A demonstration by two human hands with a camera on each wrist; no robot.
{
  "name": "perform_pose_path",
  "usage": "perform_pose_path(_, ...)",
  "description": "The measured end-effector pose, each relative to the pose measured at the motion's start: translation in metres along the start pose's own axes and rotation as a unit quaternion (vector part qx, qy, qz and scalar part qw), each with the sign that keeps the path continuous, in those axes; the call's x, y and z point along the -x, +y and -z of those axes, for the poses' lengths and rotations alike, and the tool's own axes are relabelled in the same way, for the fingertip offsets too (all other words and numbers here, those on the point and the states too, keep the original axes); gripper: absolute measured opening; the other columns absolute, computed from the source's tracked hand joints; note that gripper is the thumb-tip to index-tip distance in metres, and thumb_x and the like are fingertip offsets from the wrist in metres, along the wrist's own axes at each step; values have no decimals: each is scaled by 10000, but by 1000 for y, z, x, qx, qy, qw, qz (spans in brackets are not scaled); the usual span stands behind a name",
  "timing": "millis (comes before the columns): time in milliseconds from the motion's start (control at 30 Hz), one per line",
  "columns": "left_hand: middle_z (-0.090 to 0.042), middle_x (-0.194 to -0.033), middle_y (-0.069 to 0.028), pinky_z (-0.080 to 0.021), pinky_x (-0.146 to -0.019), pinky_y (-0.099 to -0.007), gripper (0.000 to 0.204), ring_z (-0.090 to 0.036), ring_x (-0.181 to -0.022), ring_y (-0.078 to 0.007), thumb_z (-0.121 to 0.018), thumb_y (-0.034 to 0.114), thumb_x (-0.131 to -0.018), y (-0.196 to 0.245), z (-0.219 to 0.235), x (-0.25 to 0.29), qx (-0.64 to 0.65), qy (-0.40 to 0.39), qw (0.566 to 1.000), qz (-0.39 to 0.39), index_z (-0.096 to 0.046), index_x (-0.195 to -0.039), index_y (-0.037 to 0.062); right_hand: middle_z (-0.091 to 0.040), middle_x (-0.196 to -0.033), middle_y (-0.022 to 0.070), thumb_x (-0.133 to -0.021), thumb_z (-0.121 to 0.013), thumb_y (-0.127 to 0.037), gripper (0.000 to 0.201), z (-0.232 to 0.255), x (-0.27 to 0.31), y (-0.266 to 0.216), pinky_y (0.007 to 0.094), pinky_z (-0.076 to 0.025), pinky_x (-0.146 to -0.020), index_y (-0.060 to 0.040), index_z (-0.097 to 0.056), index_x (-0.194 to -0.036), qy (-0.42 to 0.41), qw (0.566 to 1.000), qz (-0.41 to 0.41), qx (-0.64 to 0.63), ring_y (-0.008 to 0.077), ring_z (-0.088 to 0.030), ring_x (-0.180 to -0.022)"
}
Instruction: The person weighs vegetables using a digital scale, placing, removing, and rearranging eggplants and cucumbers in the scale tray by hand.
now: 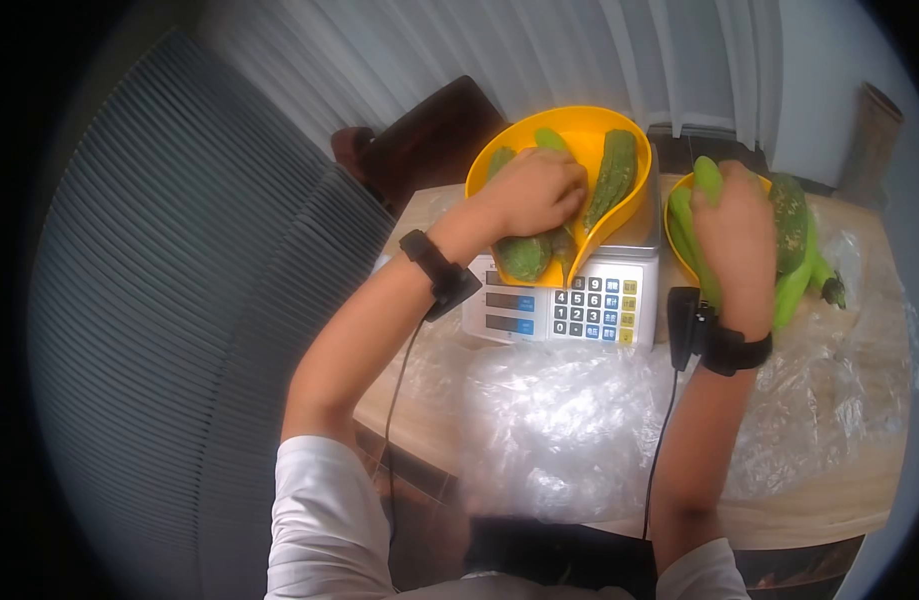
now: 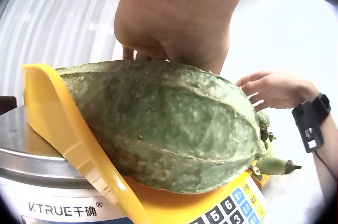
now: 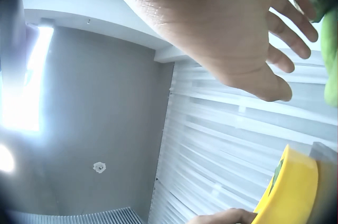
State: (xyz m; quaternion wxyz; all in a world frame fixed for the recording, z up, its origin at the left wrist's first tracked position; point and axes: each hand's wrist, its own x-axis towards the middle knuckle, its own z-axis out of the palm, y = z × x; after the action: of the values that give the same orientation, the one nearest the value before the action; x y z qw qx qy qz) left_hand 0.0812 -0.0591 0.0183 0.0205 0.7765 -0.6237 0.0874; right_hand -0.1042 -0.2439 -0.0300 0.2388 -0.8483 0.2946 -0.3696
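Observation:
My left hand (image 1: 539,187) reaches into a yellow scoop-shaped pan (image 1: 554,118) on a digital scale. A thick ridged green gourd (image 2: 169,123) lies beneath it, and another ridged gourd (image 1: 615,170) leans on the pan's right side. The left fingertips are hidden behind the near gourd in the left wrist view; I cannot tell whether they grip anything. Over a second yellow pan (image 1: 682,180), my right hand (image 1: 736,225) hangs with fingers loosely extended and apart, as the right wrist view shows. Around it lie long light-green vegetables (image 1: 708,180) and a speckled ridged gourd (image 1: 788,220).
The scale's keypad (image 1: 591,305) faces me. Crumpled clear plastic (image 1: 559,420) covers the front of the wooden table, with more plastic film (image 1: 819,400) at the right. Behind stand a dark brown chair (image 1: 434,135) and a pale curtain (image 1: 539,60).

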Motion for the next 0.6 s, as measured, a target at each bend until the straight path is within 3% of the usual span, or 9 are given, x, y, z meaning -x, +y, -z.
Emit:
perform_pose_path(133,-651,-1092,-173,-492,-925,-483,251,-620,-1033,-366,-556,213,-910,-1,8,3,-10,41,999,21,-698,-1043,55,-678,-1124,273,-913,-638,-246,377,4,4,11,538,-521,-909,32,-582,-1162,-56,998,-37,-2,461,-640,-1080)
perform_pose_path(200,-626,-1173,-180,-497,-948,-460,271,-620,-1066,-362,-548,202,-906,-1,11,4,-17,66,991,113,-702,-1094,81,-694,-1107,265,-900,-645,-229,442,4,3,8,534,-520,-927,4,-555,-1265,-158,983,-82,44,455,-650,-1095)
perform_pose_path(333,-592,-1286,-193,-482,-1005,-431,303,-603,-1148,-370,-531,227,-929,-10,3,6,14,46,997,65,-699,-1147,98,-706,-1096,259,-904,-622,-195,477,-10,3,10,548,-523,-914,-30,-516,-1339,-167,980,-90,64,451,-671,-1067)
perform_pose_path(400,-555,-1378,-197,-447,-1068,-426,331,-575,-1219,-382,-512,254,-952,-12,-2,8,-74,-7,997,29,-694,-1179,95,-704,-1115,268,-915,-596,-178,500,-12,6,7,546,-527,-907,-55,-486,-1387,-175,977,-88,81,447,-676,-1064)
perform_pose_path(533,-571,-1383,-188,-414,-1101,-454,347,-557,-1249,-383,-493,276,-969,-17,-6,6,-54,-16,998,28,-691,-1161,66,-695,-1125,289,-928,-590,-204,501,-5,5,-2,552,-521,-913,-42,-479,-1389,-145,984,-96,33,453,-671,-1067)
perform_pose_path(600,-626,-1273,-189,-433,-1076,-461,345,-581,-1202,-372,-498,269,-965,-23,-5,1,-13,-36,999,4,-685,-1124,27,-680,-1133,313,-934,-581,-221,546,4,4,-10,545,-505,-933,-30,-448,-1428,-117,986,-120,-22,468,-656,-1083)
